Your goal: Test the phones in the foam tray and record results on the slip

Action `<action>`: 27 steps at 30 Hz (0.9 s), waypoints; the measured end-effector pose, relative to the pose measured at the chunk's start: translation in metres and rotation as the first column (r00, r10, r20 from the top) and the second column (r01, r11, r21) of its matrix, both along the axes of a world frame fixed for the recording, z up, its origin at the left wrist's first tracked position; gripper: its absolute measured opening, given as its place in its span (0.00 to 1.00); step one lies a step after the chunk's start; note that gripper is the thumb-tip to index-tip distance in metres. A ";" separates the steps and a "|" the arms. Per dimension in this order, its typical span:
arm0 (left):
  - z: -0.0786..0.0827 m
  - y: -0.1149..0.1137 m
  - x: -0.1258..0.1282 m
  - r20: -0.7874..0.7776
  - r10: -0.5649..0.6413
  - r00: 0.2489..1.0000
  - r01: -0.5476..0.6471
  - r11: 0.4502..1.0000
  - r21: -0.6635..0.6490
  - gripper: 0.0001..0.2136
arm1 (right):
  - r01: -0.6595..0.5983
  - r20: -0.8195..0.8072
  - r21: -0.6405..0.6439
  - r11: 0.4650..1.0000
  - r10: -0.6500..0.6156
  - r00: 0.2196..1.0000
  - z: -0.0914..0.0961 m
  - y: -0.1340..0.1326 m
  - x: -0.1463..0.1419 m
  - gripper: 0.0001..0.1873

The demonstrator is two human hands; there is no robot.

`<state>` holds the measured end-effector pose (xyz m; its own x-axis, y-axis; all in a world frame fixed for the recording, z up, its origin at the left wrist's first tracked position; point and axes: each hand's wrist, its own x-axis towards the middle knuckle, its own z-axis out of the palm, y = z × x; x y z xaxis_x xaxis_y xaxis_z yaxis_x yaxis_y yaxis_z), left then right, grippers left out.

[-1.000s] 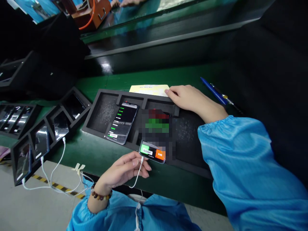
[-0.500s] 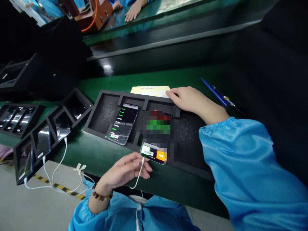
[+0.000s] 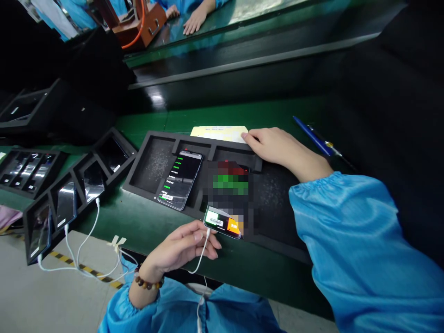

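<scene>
My left hand lies palm up by the front edge of the black foam tray, its fingers loosely apart. Against these fingers, a white charging cable runs into the lower end of a smartphone. That phone rests in the tray, its upper screen blurred by pixels, with a barcode label and an orange block below. Over the tray's far edge my right hand is curled, fingertips closed on the corner of a yellow paper sheet. Another smartphone, showing a list of green and white text, lies left of it.
At left, a tilted foam tray holds several phones, some plugged into white cables. Another phone tray sits beyond it. A blue pen lies right of my right hand. Across the bench are a co-worker's hand and a brown box.
The whole view has shifted slightly right and down. Both hands, the phones and the paper keep the same places relative to each other.
</scene>
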<state>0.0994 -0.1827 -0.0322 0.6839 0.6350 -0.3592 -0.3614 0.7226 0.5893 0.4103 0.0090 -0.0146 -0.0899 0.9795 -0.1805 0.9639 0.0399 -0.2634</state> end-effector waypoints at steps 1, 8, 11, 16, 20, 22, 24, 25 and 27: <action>0.000 0.000 0.000 -0.001 0.001 1.000 -0.001 1.000 -0.003 0.10 | -0.003 -0.002 0.003 1.000 0.003 1.000 0.000 0.000 0.000 0.31; 0.000 -0.001 0.000 -0.015 0.006 1.000 -0.006 1.000 0.004 0.10 | -0.024 -0.014 0.053 0.998 0.025 1.000 -0.004 0.001 0.004 0.31; 0.000 -0.001 0.001 -0.003 0.006 1.000 -0.006 1.000 0.005 0.10 | -0.018 -0.006 0.039 0.999 0.018 1.000 -0.005 0.001 0.003 0.31; -0.001 -0.001 0.001 0.004 0.011 1.000 -0.011 1.000 -0.010 0.10 | -0.013 -0.003 0.038 0.999 0.013 1.000 -0.005 0.001 0.003 0.31; -0.002 -0.001 0.001 -0.001 0.016 1.000 -0.016 1.000 -0.013 0.11 | -0.024 -0.001 0.054 0.998 0.024 1.000 -0.006 0.002 0.004 0.31; -0.002 -0.001 0.000 -0.014 0.011 1.000 -0.011 1.000 -0.014 0.11 | -0.034 0.002 0.059 0.998 0.034 0.999 -0.006 0.003 0.004 0.31; -0.003 -0.001 0.000 -0.029 -0.009 1.000 0.008 1.000 -0.014 0.11 | -0.033 0.009 0.053 0.998 0.032 0.999 -0.006 0.003 0.004 0.31; -0.003 0.000 0.000 -0.037 -0.021 0.999 0.021 1.000 -0.014 0.12 | -0.030 0.012 0.047 0.998 0.030 0.999 -0.005 0.002 0.004 0.31; -0.003 0.000 0.000 -0.052 -0.044 0.998 0.043 0.999 -0.012 0.12 | -0.025 0.015 0.037 0.999 0.024 1.000 -0.004 0.002 0.003 0.31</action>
